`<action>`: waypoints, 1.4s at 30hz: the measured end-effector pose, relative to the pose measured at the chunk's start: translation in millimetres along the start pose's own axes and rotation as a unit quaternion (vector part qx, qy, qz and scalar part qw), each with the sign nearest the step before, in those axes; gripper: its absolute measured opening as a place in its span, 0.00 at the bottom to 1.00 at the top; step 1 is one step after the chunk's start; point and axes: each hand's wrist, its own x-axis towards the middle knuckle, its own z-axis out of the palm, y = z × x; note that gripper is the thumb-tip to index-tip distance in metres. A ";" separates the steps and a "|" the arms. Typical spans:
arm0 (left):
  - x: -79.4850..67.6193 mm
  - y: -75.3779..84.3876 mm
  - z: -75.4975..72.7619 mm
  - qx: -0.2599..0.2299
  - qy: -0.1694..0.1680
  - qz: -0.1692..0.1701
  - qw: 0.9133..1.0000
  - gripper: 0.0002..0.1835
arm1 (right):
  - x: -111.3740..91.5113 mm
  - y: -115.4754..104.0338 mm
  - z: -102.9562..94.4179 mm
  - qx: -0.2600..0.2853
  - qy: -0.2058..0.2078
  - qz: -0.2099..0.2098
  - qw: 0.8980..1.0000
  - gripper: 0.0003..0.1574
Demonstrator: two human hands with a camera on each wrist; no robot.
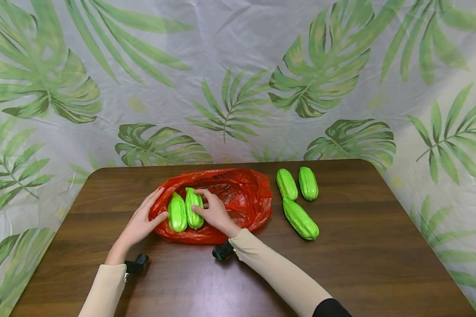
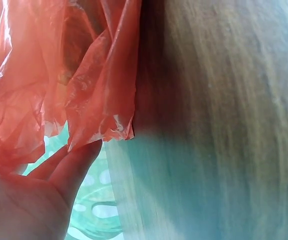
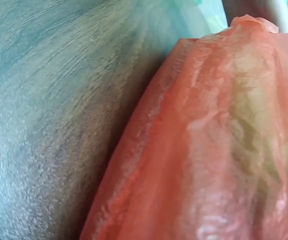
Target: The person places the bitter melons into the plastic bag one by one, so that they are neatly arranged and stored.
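A red plastic bag (image 1: 242, 204) lies with its mouth open on the table, with two green ridged gourds inside its left half. My left hand (image 1: 143, 222) holds the bag's left edge, thumb on the inner side near the left gourd (image 1: 177, 213). In the left wrist view, fingers (image 2: 76, 167) reach behind the crinkled bag (image 2: 103, 75). Thumb and fingers of my right hand (image 1: 216, 213) grip the other gourd (image 1: 193, 207) from its right side, within the bag. The right wrist view has the bag's outer wall (image 3: 199, 150), a green shape showing through.
Three more green gourds lie right of the bag: one at the back (image 1: 287, 185), one beside it (image 1: 308, 183), and one nearer me (image 1: 300, 219). The brown wooden table (image 1: 365, 246) meets a leaf-printed cloth (image 1: 238, 44) behind it.
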 end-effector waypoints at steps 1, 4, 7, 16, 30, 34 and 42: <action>-0.1 0.3 -0.1 0.000 -0.001 -0.002 1.000 0.37 | -0.3 -0.1 0.5 0.000 -0.002 0.000 1.000 0.28; -0.3 1.4 -0.4 0.003 -0.001 -0.005 1.000 0.37 | -1.1 -0.7 2.2 -0.011 -0.002 -0.001 1.000 0.28; -0.4 1.7 -0.7 0.003 -0.003 -0.009 1.000 0.37 | -1.2 -0.8 4.1 -0.034 0.002 -0.002 0.999 0.28; 0.9 -0.1 -0.9 0.003 -0.005 -0.010 1.000 0.38 | -3.8 -2.5 2.1 -0.053 0.009 -0.005 0.999 0.29; -1.0 1.1 -4.1 0.002 0.000 -0.003 1.000 0.37 | -12.5 4.7 -27.9 0.008 0.021 -0.003 1.000 0.28; -0.1 1.2 -4.3 0.001 -0.003 -0.005 1.000 0.38 | -16.8 7.4 -40.8 0.024 0.017 0.000 1.000 0.27; -0.4 -1.1 -3.3 -0.002 -0.001 0.000 1.000 0.38 | -28.4 7.0 -66.9 0.043 0.022 0.014 0.999 0.28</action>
